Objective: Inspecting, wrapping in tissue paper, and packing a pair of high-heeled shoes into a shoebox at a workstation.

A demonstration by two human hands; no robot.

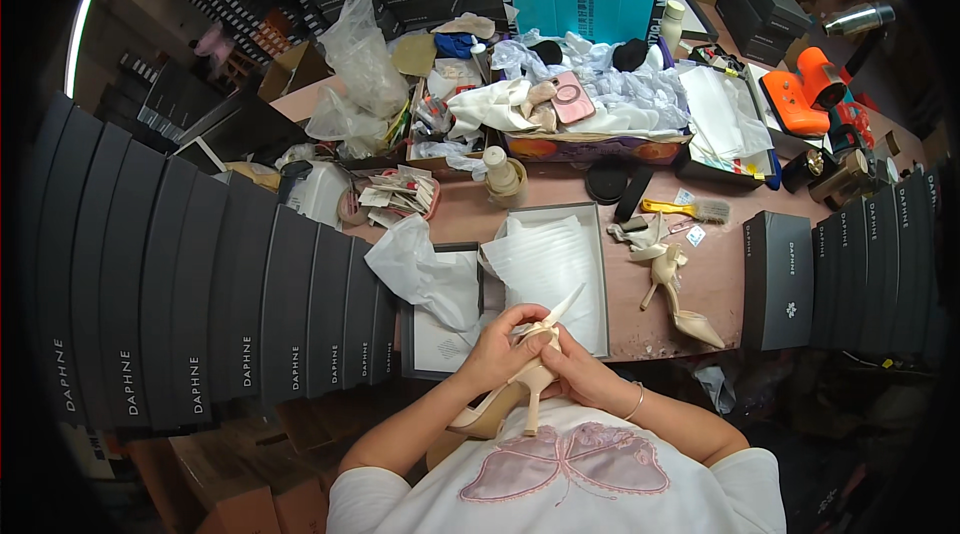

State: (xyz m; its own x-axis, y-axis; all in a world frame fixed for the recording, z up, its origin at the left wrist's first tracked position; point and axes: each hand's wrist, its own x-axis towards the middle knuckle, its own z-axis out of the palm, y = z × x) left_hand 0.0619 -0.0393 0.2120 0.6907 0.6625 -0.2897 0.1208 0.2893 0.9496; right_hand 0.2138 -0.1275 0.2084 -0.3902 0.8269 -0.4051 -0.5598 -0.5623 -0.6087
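Close to my chest I hold a cream high-heeled shoe [536, 384], its slim heel pointing down and its toe toward my lower left. My left hand [503, 346] is closed round the ankle part from the left. My right hand [588, 370] closes on the same part from the right, with the fingertips of both hands meeting there. A pale pointed strap end [567, 304] sticks up above my fingers. The matching shoe [690, 322] lies on its side on the table to the right. Beyond my hands stands an open shoebox [603, 309] with white tissue paper [545, 256].
Tall rows of dark shoeboxes [235, 284] flank the left, with more boxes [780, 279] on the right. A yellow-handled brush [690, 208], a white bottle [503, 172] and a tray of tags [405, 192] lie farther back. A pink phone [573, 99] rests on a heaped carton.
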